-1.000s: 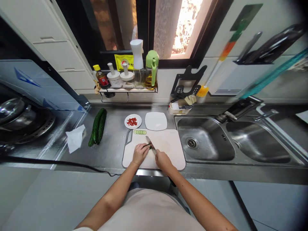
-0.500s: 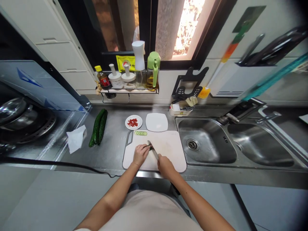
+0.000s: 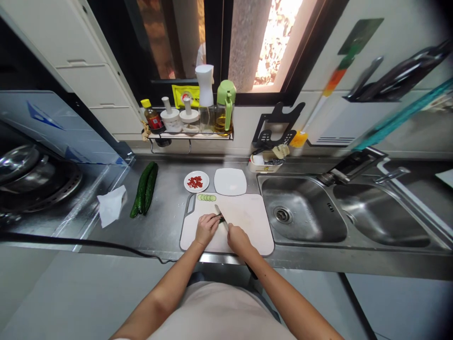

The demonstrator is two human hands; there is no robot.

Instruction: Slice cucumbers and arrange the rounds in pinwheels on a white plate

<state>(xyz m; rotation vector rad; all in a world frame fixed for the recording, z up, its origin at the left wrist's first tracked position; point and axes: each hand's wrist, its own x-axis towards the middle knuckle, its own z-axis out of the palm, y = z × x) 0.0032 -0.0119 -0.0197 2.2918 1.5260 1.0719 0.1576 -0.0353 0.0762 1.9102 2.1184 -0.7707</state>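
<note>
On the white cutting board point(image 3: 247, 222) my left hand point(image 3: 207, 228) is closed on a dark green piece of cucumber point(image 3: 222, 218), mostly hidden by the fingers. My right hand point(image 3: 239, 241) grips a knife point(image 3: 222, 216) by its handle, the blade lying against the cucumber's right end, just beside my left fingertips. Several pale green cucumber slices point(image 3: 206, 198) overlap in a row near the board's upper left edge. Behind the board stand a small white plate point(image 3: 187, 184) with chopped red pieces point(image 3: 195, 182) and a bare white square plate point(image 3: 230, 182).
Two whole cucumbers point(image 3: 144, 189) and a white tissue point(image 3: 111, 206) lie to the left, near a pot point(image 3: 24, 165) on the stove. A double steel sink point(image 3: 304, 212) is at the right. Above, a rack point(image 3: 191, 136) holds bottles and jars.
My right hand and the knife have shifted slightly left, towards my left hand, and the blade stands a little steeper across the board. My left hand stays on the cucumber.
</note>
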